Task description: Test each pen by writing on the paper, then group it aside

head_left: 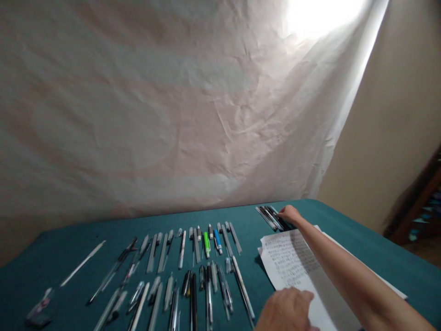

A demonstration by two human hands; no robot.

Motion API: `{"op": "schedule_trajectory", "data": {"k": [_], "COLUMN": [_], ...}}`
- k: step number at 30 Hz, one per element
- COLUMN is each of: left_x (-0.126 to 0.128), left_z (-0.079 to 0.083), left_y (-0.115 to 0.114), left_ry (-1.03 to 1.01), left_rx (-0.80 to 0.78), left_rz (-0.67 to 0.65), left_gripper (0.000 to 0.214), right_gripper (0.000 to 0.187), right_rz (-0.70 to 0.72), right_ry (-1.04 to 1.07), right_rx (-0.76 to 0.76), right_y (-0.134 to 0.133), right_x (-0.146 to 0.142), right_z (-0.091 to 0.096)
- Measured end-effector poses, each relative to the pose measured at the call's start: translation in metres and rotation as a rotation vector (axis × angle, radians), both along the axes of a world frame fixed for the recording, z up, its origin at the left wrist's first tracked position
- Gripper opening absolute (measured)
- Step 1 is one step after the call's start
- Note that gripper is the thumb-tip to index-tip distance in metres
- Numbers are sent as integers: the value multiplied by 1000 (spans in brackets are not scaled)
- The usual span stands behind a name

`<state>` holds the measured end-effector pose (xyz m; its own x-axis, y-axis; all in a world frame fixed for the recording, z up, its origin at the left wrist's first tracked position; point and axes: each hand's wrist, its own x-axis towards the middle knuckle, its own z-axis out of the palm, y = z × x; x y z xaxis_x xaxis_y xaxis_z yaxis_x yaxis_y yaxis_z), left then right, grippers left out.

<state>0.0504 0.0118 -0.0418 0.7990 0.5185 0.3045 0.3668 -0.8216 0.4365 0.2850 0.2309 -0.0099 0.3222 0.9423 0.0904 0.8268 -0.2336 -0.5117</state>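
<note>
My right hand (289, 214) reaches across the table to a small group of dark pens (270, 217) at the far right, fingers curled down onto them. My left hand (285, 310) rests at the bottom edge, fingers closed and pressing on the near left corner of a stack of written paper sheets (287, 259). My right forearm lies over those sheets. Left of the paper, several pens and markers lie in rows on the teal tablecloth (62, 257), among them a green marker (206, 243) and a blue one (217, 241).
A wrinkled white sheet (155, 115) hangs behind the table with bright light at the top right. A beige wall and a dark wooden piece of furniture (420, 207) stand at the right. A long white pen (82, 263) lies apart at the left.
</note>
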Motion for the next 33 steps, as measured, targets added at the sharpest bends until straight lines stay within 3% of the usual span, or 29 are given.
{"op": "schedule_trajectory", "data": {"k": [5, 10, 15, 18, 22, 25, 29, 33], "left_x": [-3, -12, -21, -29, -52, -77, -103, -113], "left_z": [6, 23, 49, 64, 82, 90, 88, 76], "left_y": [-1, -12, -25, -28, -30, -24, -7, 3], "left_ry": [6, -27, -66, -11, -60, -211, -503, -612], "left_rx": [19, 59, 71, 109, 128, 69, -145, -230], "left_rz": [-36, -24, 14, 27, 99, 267, 513, 586], "left_gripper": [54, 46, 25, 17, 17, 20, 30, 32], "right_gripper": [20, 27, 29, 31, 29, 19, 24, 39], "right_rz": [-3, 23, 190, 332, 586, 720, 679, 601], "right_ry": [-71, -141, -159, -138, -23, 138, 130, 64], "right_rx": [-5, 76, 195, 196, 186, 115, 71, 72], "right_y": [-4, -27, -66, -103, -154, -182, -202, -210], "right_x": [-1, -13, -58, -97, -144, -167, -185, -193], "right_z": [-1, 19, 48, 53, 43, 30, 14, 8]}}
